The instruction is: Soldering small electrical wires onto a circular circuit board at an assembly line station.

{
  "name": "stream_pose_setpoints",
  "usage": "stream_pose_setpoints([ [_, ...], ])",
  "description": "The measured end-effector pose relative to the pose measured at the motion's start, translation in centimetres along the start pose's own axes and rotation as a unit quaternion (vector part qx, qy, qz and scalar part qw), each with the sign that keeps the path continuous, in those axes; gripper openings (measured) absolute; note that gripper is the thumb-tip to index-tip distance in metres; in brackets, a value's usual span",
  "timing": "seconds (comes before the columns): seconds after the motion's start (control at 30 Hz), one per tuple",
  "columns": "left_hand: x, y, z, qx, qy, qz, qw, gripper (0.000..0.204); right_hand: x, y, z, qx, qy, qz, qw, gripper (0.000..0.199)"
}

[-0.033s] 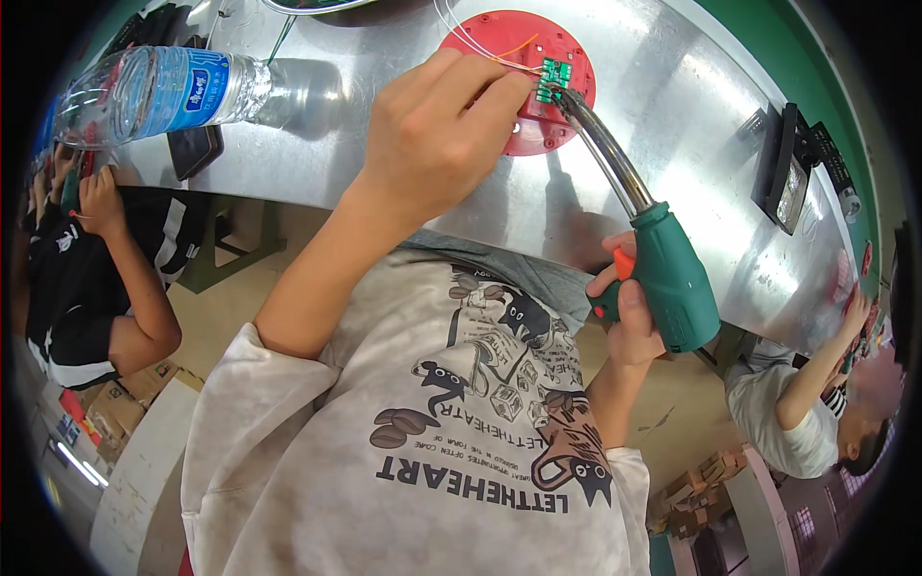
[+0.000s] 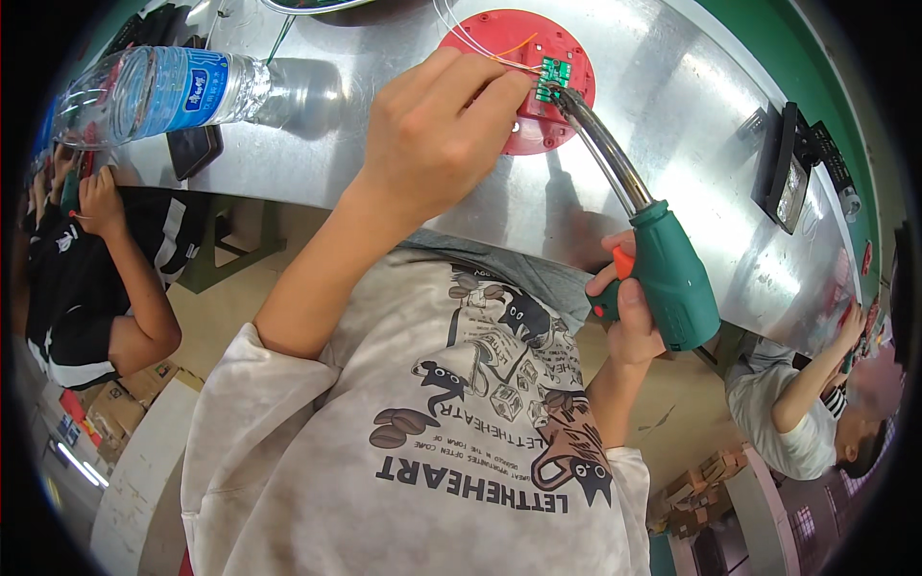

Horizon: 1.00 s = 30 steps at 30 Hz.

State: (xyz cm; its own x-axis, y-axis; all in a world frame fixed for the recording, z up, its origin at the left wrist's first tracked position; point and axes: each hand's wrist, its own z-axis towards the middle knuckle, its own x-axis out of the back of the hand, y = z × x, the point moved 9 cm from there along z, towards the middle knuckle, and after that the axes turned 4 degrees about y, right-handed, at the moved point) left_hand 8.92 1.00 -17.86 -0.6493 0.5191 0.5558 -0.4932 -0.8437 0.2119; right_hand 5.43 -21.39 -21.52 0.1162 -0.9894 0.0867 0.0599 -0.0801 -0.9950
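1. Head view, change: hardly anything differs from the earlier frame; the co-worker's forearm at the far right has shifted slightly, while both of the person's own hands keep practically the same pose.
2. Head view, right hand: the right hand (image 2: pixel 629 326) is wrapped around the green handle of a soldering gun (image 2: pixel 677 278), its fingers by the orange trigger (image 2: pixel 624 263). The metal nozzle slants up and left to a small green circuit board (image 2: pixel 555 71); whether the tip touches it, I cannot tell.
3. Head view, left hand: the left hand (image 2: pixel 432 130) has thumb and fingers drawn narrowly together at the board's left edge. What they pinch, if anything, is hidden.
4. Head view, board: it sits on a round red base (image 2: pixel 543 139) lying on the metal table (image 2: pixel 691 144). Thin white and orange wires (image 2: pixel 471 40) run to it past the left fingers.
5. Head view, surroundings: a clear bottle (image 2: pixel 187 91) with a blue label lies left on its side, beside a dark flat object (image 2: pixel 195 150). A co-worker's hand (image 2: pixel 99 202) is raised at far left.
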Motion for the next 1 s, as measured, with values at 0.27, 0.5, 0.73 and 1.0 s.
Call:
stream_pose_setpoints([
  [0.27,-0.1,-0.1,-0.1,-0.003,0.007,-0.006,1.0,0.018,-0.1,-0.2,0.1,0.015,-0.01,0.003,1.0,0.044],
  [0.5,0.1,-0.1,-0.2,0.005,0.004,-0.013,1.0,0.017,0.1,-0.1,-0.2,-0.026,0.006,0.004,1.0,0.042],
  [0.73,0.1,-0.2,-0.1,0.012,-0.004,-0.023,1.0,0.019,1.9,-0.9,0.7,0.046,0.046,0.032,0.997,0.044],
  [1.0,0.1,-0.2,0.6,0.027,-0.016,-0.023,0.999,0.019,4.6,1.3,3.4,0.017,0.109,0.193,0.975,0.042],
])
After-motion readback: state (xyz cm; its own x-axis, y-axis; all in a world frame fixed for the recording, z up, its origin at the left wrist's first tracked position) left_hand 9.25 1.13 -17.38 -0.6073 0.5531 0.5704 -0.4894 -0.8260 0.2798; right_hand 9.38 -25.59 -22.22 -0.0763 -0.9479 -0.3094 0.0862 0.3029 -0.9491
